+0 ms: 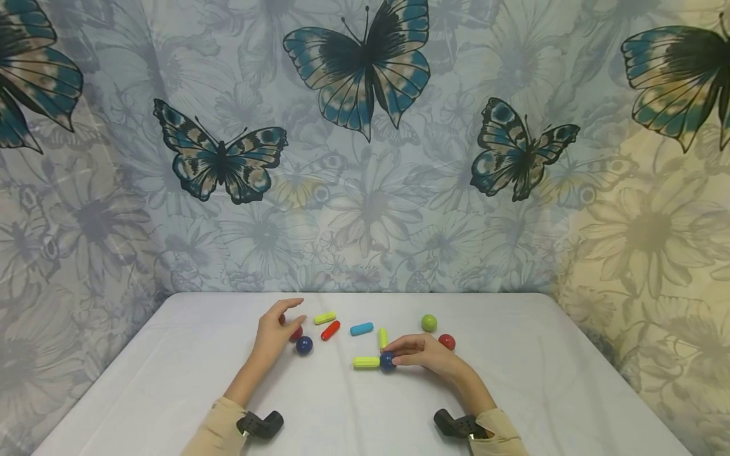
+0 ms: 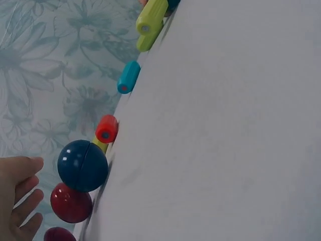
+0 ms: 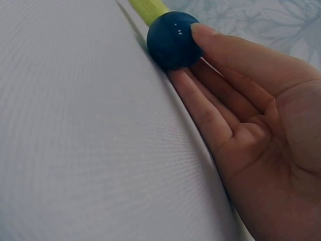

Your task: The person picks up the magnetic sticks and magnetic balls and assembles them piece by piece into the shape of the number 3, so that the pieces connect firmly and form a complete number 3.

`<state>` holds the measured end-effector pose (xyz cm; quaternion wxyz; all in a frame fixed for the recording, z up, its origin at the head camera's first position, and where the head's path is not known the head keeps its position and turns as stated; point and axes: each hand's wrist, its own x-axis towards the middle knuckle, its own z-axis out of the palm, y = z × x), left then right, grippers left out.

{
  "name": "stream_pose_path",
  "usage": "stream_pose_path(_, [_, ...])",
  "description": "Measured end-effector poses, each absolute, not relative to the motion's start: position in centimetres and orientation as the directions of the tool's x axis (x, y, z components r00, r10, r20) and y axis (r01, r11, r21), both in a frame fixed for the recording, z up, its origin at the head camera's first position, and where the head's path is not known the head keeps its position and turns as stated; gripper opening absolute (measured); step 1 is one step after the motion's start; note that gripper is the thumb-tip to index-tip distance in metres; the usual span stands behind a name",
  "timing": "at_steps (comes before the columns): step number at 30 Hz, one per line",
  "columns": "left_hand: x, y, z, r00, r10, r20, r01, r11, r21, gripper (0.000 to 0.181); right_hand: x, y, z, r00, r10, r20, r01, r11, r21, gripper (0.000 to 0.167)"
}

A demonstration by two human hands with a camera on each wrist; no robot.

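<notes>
My right hand (image 1: 426, 353) pinches a dark blue ball (image 3: 172, 40) between thumb and fingers, low over the white table. The ball touches the end of a yellow-green stick (image 1: 366, 362) that lies sideways to its left. Just behind them, another yellow-green stick (image 1: 383, 337) points away from me. At the left, my left hand (image 1: 271, 328) is held with thumb and fingers spread apart. Two red balls, the nearer one (image 2: 71, 203) plainly seen, are beside it, partly hidden by the hand in the head view. A second dark blue ball (image 1: 305, 345) sits in front of them.
Between the hands lie a red stick (image 1: 331, 330), a blue stick (image 1: 362, 329) and a yellow-green stick (image 1: 325, 318). A green ball (image 1: 429, 323) and a red ball (image 1: 447, 342) stand beyond my right hand. A butterfly-patterned cloth (image 1: 371, 209) hangs behind the table (image 1: 319, 418).
</notes>
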<state>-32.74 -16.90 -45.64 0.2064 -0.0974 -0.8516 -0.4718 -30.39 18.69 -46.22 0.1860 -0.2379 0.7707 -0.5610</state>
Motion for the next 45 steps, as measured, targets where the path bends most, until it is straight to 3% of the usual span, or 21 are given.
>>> stream_pose_path(13, [-33.4,-18.9,-46.9,-0.869,-0.166,0.466,0.309,0.553,0.774,0.042,-30.4,18.8,-46.3,-0.815,-0.58,-0.017,-0.164,0.258,-0.952,0.036])
stream_pose_path(25, [-33.4,-19.8,-47.1,-0.893,-0.212,0.397,0.219,0.565,0.796,0.044,-30.2,18.7,-46.1,-0.823,-0.568,-0.025,-0.159,0.273,-0.949,0.037])
stream_pose_path(45, [-32.8,-20.3,-47.1,-0.82,-0.413,0.396,0.114,0.559,0.821,0.036,-30.4,18.7,-46.3,-0.829,-0.559,-0.023,-0.153,0.266,-0.952,0.035])
